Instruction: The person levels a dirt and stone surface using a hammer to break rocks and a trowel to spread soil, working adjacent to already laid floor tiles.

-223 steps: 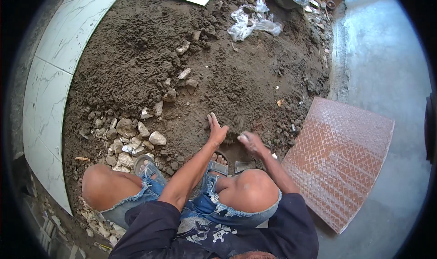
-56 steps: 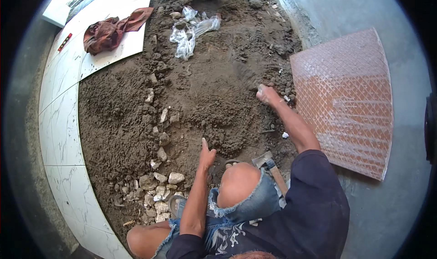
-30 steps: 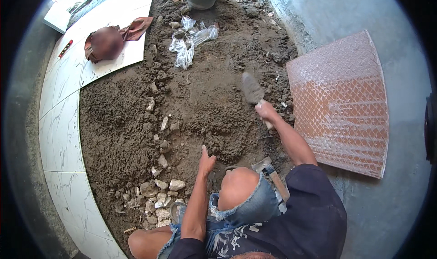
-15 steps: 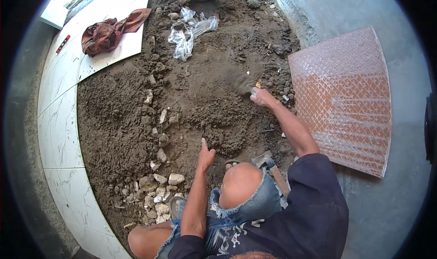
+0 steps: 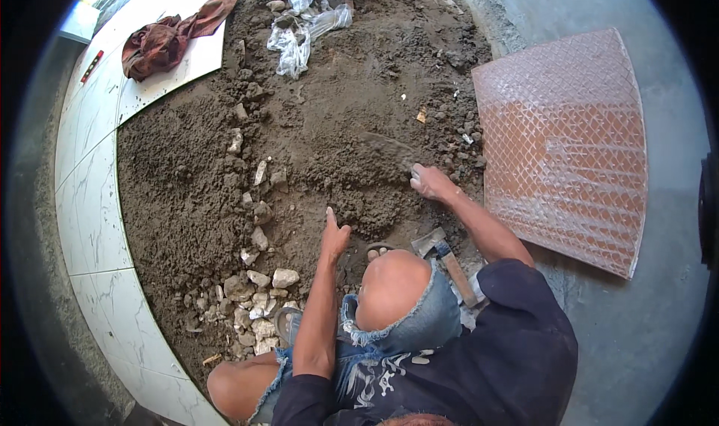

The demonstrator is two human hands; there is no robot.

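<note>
In my right hand (image 5: 433, 183) is a trowel (image 5: 388, 144), its handle gripped and its mud-coated blade lying low over the soil, blurred by motion. A ridge of damp, dark mortar or soil (image 5: 371, 205) lies just below the blade. My left hand (image 5: 336, 236) hovers near that ridge's left side, index finger stretched forward and the others partly curled; nothing shows in it. Close to my bent knee lies a hammer-like tool (image 5: 452, 267) with a metal head and a wooden handle.
Broken stones (image 5: 258, 306) are heaped left of my foot. White marbled tiles (image 5: 93, 235) border the soil, with a reddish cloth (image 5: 159, 47) and a small red level (image 5: 92, 66) on them. Clear plastic bags (image 5: 298, 36) lie ahead. A large tile, ribbed back up (image 5: 562, 149), rests at right.
My right hand has drawn the trowel back toward me, down to the ridge of damp soil. My left hand stays almost in place; the whole view has shifted slightly.
</note>
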